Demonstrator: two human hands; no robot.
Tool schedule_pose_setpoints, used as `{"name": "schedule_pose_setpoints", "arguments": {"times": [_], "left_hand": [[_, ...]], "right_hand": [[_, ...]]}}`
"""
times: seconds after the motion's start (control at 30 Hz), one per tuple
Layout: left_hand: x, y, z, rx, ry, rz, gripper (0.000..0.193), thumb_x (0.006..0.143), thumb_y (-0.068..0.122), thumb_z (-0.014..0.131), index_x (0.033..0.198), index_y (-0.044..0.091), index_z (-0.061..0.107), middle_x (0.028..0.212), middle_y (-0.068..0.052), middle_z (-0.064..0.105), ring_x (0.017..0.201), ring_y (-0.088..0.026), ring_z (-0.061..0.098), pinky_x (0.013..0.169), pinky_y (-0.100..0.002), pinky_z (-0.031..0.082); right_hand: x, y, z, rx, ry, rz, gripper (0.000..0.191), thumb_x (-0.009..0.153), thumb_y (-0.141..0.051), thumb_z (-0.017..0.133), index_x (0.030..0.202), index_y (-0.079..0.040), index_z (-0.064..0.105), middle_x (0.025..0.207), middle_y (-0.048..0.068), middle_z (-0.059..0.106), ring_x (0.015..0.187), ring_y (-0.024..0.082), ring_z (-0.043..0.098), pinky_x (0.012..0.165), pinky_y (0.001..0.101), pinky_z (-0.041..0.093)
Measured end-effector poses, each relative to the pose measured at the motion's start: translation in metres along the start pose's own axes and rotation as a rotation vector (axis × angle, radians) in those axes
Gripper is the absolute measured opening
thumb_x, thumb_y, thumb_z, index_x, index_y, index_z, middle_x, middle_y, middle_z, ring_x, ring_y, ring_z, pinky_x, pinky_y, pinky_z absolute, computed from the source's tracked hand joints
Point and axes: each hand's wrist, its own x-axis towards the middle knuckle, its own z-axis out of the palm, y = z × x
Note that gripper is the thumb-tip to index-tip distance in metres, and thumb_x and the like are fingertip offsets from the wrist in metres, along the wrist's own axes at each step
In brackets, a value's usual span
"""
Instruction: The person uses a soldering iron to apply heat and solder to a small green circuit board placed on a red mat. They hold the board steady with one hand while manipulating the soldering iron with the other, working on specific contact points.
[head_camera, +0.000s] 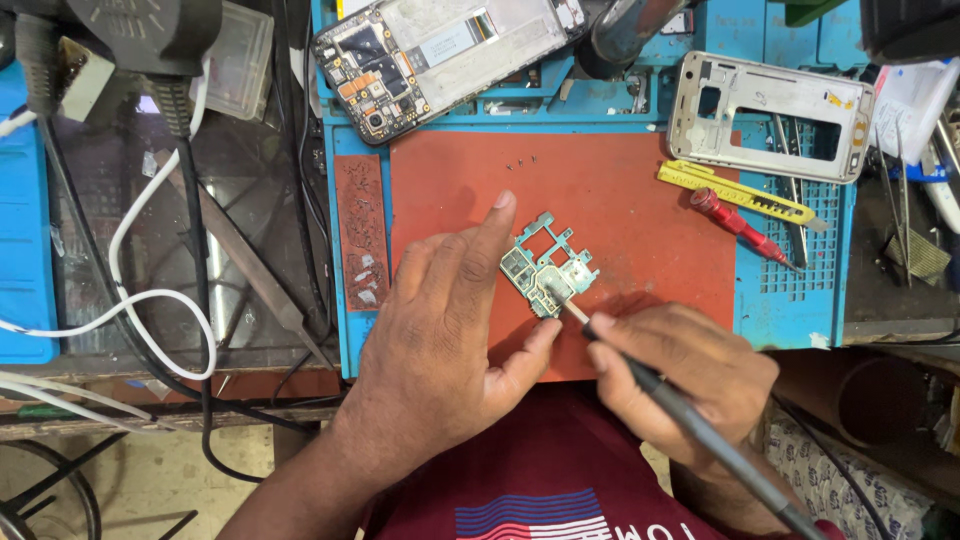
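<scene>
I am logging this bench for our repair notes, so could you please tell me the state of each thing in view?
Circuit board: bare, pinned to the red mat by the left hand.
Soldering iron: gripped in the right hand, tip on the board.
Phone: opened, insides exposed.
Metal frame: empty, lying flat.
Yellow cutter: lying unused.
Red screwdriver: lying unused.

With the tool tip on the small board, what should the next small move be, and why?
Probably keep the left hand pinning the green circuit board and press the tool in the right hand gently at the same spot. Its tip already touches the board's lower middle, and only finger and thumb steady the board on the red mat.
</scene>
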Motion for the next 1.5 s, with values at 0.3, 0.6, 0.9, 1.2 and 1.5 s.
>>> {"name": "schedule_pose_setpoints", "arguments": {"times": [0.3,0.6,0.9,1.2,1.5], "left_hand": [[0.0008,-0.0007,-0.0015,-0.003,0.002,0.005,0.095,0.083,0.022,0.087,0.156,-0.004,0.031,0.131,-0.020,0.059,0.119,-0.036,0.058,0.104,-0.047,0.050],[0.0014,-0.0003,-0.0015,-0.008,0.012,-0.001,0.094,0.083,0.022,0.086,0.156,-0.003,0.032,0.131,-0.020,0.059,0.120,-0.036,0.059,0.105,-0.046,0.050],[0.0025,0.0030,-0.0018,0.015,-0.004,-0.007,0.095,0.083,0.023,0.087,0.155,-0.006,0.032,0.127,-0.021,0.059,0.118,-0.038,0.058,0.102,-0.047,0.050],[0.0022,0.0015,-0.0022,0.002,0.007,0.001,0.093,0.083,0.022,0.087,0.154,-0.005,0.033,0.127,-0.021,0.060,0.120,-0.037,0.059,0.103,-0.047,0.050],[0.0020,0.0012,-0.0009,-0.016,0.007,-0.012,0.094,0.082,0.022,0.088,0.154,-0.005,0.034,0.126,-0.020,0.060,0.120,-0.037,0.059,0.104,-0.046,0.051]], "right_hand": [[0.0039,-0.0027,0.0003,-0.038,0.004,-0.027,0.024,0.083,0.001,0.080,0.105,0.007,0.073,0.083,0.015,0.072,0.075,0.024,0.074,0.068,0.0312,0.059],[0.0048,-0.0015,0.0006,-0.028,0.026,-0.017,0.024,0.082,0.003,0.079,0.105,0.007,0.072,0.087,0.016,0.074,0.075,0.024,0.076,0.066,0.0303,0.060],[0.0043,0.0010,0.0026,-0.016,0.018,-0.084,0.027,0.079,0.000,0.082,0.104,0.006,0.073,0.084,0.015,0.074,0.073,0.024,0.075,0.067,0.0312,0.059],[0.0047,-0.0013,0.0002,-0.038,0.014,-0.046,0.025,0.086,0.002,0.079,0.109,0.006,0.071,0.096,0.017,0.075,0.087,0.027,0.078,0.074,0.0311,0.062],[0.0028,0.0024,0.0054,-0.052,0.034,-0.086,0.026,0.079,-0.001,0.083,0.102,0.007,0.074,0.083,0.015,0.075,0.074,0.024,0.075,0.069,0.0316,0.061]]}}
